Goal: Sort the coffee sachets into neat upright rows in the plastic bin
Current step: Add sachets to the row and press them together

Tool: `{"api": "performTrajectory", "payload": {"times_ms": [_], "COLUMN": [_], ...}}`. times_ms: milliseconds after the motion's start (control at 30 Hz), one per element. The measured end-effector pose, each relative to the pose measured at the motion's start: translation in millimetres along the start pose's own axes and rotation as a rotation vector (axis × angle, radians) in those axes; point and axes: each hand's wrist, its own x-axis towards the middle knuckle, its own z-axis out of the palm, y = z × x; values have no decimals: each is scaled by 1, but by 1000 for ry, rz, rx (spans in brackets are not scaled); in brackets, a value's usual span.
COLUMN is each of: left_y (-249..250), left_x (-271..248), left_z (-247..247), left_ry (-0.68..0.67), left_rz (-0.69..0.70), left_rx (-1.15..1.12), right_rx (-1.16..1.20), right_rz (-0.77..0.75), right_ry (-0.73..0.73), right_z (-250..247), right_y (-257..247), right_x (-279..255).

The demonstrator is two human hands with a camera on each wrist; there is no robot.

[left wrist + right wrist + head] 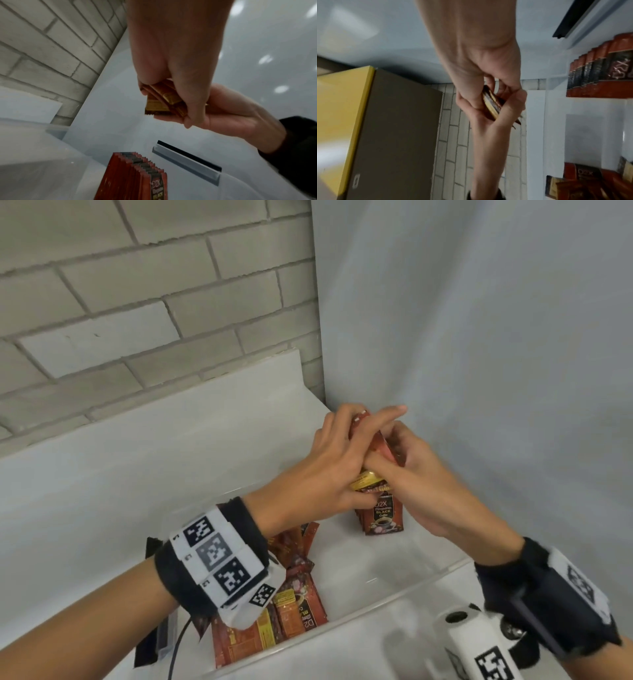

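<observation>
Near-left loose sachets [294, 607] wait in bin [404, 578]; both left hand [329, 463] and right hand [421, 474] clench small stack [371, 486] above far upright row [382, 517], may spill if squeezed unevenly.

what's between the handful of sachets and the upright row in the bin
Nothing visible. Both the left hand and right hand hold the small stack of sachets in the air above the upright row at the bin's far end; the bin is open-topped there.
</observation>
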Motion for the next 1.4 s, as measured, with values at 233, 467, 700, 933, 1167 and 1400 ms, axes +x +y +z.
{"api": "performTrajectory", "payload": {"times_ms": [233,467,700,933,1167,1400], "left_y": [-9,-9,-14,-4,1,2], "left_x": [-2,-1,-9,-11,-11,-14], "left_z": [4,8,9,6,-4,-1], "left_ry": [104,237,204,225,179,75], "left_rz": [93,279,159,192,185,89], "left_rx": [-276,-309,-230,-405,-268,-301], "right_rx": [302,262,-12,-12,-8,109], "right_rz": [163,258,242,223,194,205], "right_ry": [-284,-401,-380,-461,-468,-488], "right_z": [-22,-12,-4,-3,-4,-2], "right_y": [-4,-6,-14,-19,-16,-12], "right_x": [1,-1,-2,-6,-5,-4]}}
